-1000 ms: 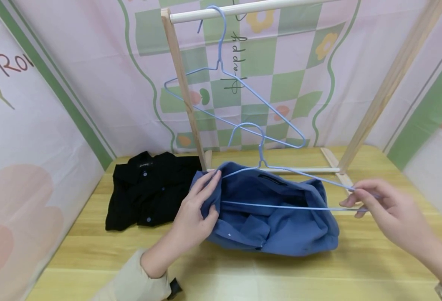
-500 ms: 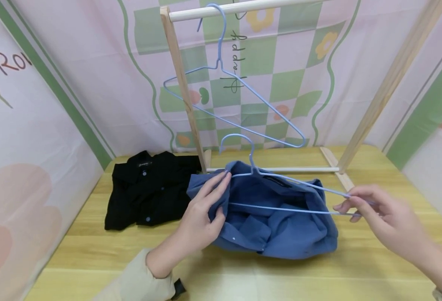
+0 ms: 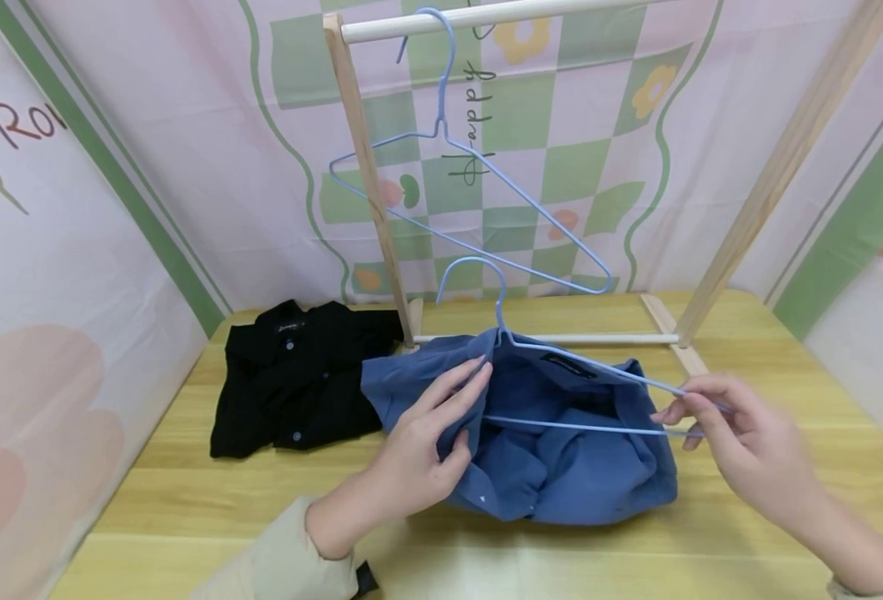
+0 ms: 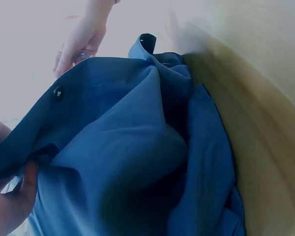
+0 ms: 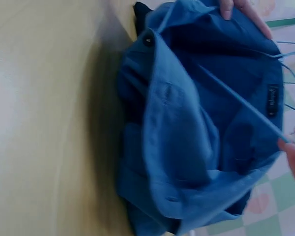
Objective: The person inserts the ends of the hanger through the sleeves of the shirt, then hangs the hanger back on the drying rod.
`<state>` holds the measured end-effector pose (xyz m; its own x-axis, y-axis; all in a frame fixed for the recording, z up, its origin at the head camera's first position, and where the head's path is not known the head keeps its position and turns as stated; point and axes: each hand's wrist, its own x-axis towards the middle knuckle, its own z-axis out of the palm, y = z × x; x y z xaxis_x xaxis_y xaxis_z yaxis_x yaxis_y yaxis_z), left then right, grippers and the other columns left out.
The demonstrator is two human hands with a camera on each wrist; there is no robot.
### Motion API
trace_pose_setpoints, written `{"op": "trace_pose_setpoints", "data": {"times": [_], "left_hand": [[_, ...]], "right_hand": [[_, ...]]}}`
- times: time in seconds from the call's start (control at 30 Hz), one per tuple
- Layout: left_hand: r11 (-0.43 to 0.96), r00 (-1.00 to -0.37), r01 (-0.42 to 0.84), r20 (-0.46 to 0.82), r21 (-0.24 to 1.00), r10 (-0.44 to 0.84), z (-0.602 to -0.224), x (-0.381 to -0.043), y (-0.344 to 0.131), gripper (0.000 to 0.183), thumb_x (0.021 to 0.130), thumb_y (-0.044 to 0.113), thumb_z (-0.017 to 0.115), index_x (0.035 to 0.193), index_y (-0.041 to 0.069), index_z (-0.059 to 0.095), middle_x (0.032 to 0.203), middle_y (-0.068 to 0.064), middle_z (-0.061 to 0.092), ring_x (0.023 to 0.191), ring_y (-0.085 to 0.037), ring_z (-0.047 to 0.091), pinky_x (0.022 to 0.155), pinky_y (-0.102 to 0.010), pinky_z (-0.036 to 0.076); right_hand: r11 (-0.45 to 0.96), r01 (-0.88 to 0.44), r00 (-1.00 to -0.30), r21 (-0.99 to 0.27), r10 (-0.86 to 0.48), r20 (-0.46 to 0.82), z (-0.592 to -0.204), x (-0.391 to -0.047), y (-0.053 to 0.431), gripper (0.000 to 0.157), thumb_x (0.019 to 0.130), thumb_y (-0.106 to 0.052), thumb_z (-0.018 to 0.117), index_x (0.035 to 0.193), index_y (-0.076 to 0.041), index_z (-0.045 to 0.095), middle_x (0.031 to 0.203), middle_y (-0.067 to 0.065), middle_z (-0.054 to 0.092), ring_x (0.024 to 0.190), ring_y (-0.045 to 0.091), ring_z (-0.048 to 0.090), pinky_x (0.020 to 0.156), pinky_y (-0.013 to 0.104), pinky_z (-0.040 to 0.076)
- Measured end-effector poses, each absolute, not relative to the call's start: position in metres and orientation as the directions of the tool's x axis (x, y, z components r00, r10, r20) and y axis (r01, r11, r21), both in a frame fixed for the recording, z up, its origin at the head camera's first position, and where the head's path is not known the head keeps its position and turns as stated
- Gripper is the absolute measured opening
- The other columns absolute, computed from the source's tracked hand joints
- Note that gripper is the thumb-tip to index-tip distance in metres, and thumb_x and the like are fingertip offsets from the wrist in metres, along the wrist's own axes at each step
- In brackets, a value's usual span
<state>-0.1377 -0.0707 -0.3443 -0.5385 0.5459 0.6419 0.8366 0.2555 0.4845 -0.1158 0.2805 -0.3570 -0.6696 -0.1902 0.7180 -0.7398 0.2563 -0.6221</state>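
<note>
A blue shirt (image 3: 587, 487) lies bunched on the table with its neck opening spread. My left hand (image 3: 418, 458) grips the left side of that opening; in the left wrist view the thumb (image 4: 29, 184) is at the cloth's edge. A light-blue wire hanger (image 3: 500, 308) has its left end inside the shirt, hidden under the cloth, while its hook sticks up past the collar. My right hand (image 3: 749, 450) pinches the hanger's right end, outside the shirt. The right wrist view shows the lower bar (image 5: 246, 104) running into the opening near a dark neck label (image 5: 272, 101).
A folded black shirt (image 3: 283, 400) lies to the left, partly overlapped by the blue one. Behind stands a wooden rack (image 3: 358, 125) with a top rail (image 3: 561, 13), where a second blue hanger (image 3: 441, 104) hangs. Printed cloth walls surround the table.
The hanger has slid left, deeper into the shirt, with my right hand following it. My left hand has moved right, drawing the cloth over the hanger's left arm.
</note>
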Motion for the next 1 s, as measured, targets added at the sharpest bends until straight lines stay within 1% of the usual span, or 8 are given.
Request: {"op": "trace_pose_setpoints", "data": {"times": [0.07, 0.17, 0.3, 0.43, 0.57, 0.73, 0.9, 1.0], "left_hand": [[0.253, -0.534, 0.841, 0.655, 0.478, 0.534, -0.345, -0.138, -0.07, 0.07, 0.087, -0.017, 0.06, 0.153, -0.006, 0.041, 0.158, -0.019, 0.038, 0.141, -0.031, 0.044, 0.099, -0.034, 0.05], [0.255, -0.529, 0.845, 0.673, 0.469, 0.517, -0.347, -0.138, -0.069, 0.07, 0.086, -0.018, 0.06, 0.153, -0.005, 0.042, 0.157, -0.019, 0.039, 0.139, -0.03, 0.047, 0.096, -0.033, 0.051], [0.225, -0.507, 0.859, 0.699, 0.461, 0.504, -0.347, -0.137, -0.069, 0.071, 0.084, -0.02, 0.061, 0.152, -0.007, 0.043, 0.156, -0.021, 0.04, 0.137, -0.031, 0.049, 0.091, -0.032, 0.052], [0.16, -0.457, 0.884, 0.739, 0.439, 0.495, -0.344, -0.137, -0.068, 0.071, 0.082, -0.022, 0.06, 0.15, -0.01, 0.043, 0.154, -0.024, 0.042, 0.137, -0.033, 0.049, 0.09, -0.034, 0.052], [0.128, -0.422, 0.9, 0.757, 0.417, 0.499, -0.342, -0.138, -0.069, 0.072, 0.083, -0.021, 0.061, 0.151, -0.009, 0.042, 0.154, -0.025, 0.041, 0.137, -0.034, 0.048, 0.095, -0.037, 0.053], [0.167, -0.442, 0.891, 0.727, 0.422, 0.525, -0.343, -0.139, -0.071, 0.073, 0.084, -0.018, 0.064, 0.152, -0.003, 0.044, 0.157, -0.022, 0.038, 0.129, -0.029, 0.054, 0.092, -0.032, 0.052], [0.164, -0.447, 0.887, 0.714, 0.432, 0.539, -0.343, -0.139, -0.075, 0.062, 0.09, -0.001, 0.069, 0.149, 0.001, 0.052, 0.158, -0.019, 0.037, 0.126, -0.028, 0.055, 0.099, -0.036, 0.05], [0.155, -0.452, 0.883, 0.714, 0.443, 0.535, -0.341, -0.141, -0.079, 0.055, 0.092, 0.006, 0.069, 0.146, 0.002, 0.056, 0.156, -0.017, 0.042, 0.134, -0.03, 0.051, 0.107, -0.042, 0.045]], "right_hand": [[0.168, -0.775, -0.632, -0.61, -0.167, 0.757, -0.362, -0.118, 0.278, 0.009, 0.1, 0.017, 0.049, 0.102, 0.021, 0.056, 0.091, 0.002, 0.073, 0.083, 0.005, 0.071, 0.058, 0.016, 0.052], [0.062, -0.826, -0.562, -0.56, -0.154, 0.813, -0.366, -0.121, 0.274, 0.014, 0.102, 0.011, 0.052, 0.102, 0.024, 0.055, 0.093, 0.006, 0.073, 0.086, 0.007, 0.072, 0.059, 0.015, 0.051], [0.063, -0.894, -0.447, -0.443, -0.121, 0.886, -0.364, -0.123, 0.266, 0.022, 0.103, 0.002, 0.058, 0.099, 0.024, 0.058, 0.091, 0.007, 0.075, 0.087, 0.005, 0.072, 0.058, 0.012, 0.049], [0.028, -0.939, -0.344, -0.343, -0.096, 0.934, -0.361, -0.126, 0.255, 0.023, 0.102, 0.001, 0.061, 0.096, 0.024, 0.058, 0.087, 0.013, 0.074, 0.088, 0.006, 0.072, 0.057, 0.011, 0.048], [-0.059, -0.923, -0.373, -0.381, -0.114, 0.921, -0.366, -0.126, 0.253, 0.021, 0.102, 0.004, 0.058, 0.099, 0.025, 0.056, 0.091, 0.014, 0.074, 0.09, 0.009, 0.073, 0.061, 0.012, 0.051], [-0.033, -0.882, -0.462, -0.47, -0.13, 0.877, -0.377, -0.126, 0.259, 0.021, 0.102, 0.005, 0.056, 0.101, 0.026, 0.054, 0.092, 0.011, 0.074, 0.089, 0.009, 0.073, 0.063, 0.013, 0.053], [-0.009, -0.845, -0.53, -0.535, -0.131, 0.838, -0.383, -0.127, 0.264, 0.019, 0.103, 0.008, 0.053, 0.101, 0.027, 0.052, 0.093, 0.01, 0.073, 0.088, 0.009, 0.073, 0.063, 0.014, 0.053], [-0.033, -0.83, -0.55, -0.557, -0.125, 0.826, -0.385, -0.128, 0.265, 0.017, 0.103, 0.01, 0.051, 0.102, 0.028, 0.051, 0.092, 0.01, 0.073, 0.087, 0.01, 0.073, 0.062, 0.015, 0.054]]}}
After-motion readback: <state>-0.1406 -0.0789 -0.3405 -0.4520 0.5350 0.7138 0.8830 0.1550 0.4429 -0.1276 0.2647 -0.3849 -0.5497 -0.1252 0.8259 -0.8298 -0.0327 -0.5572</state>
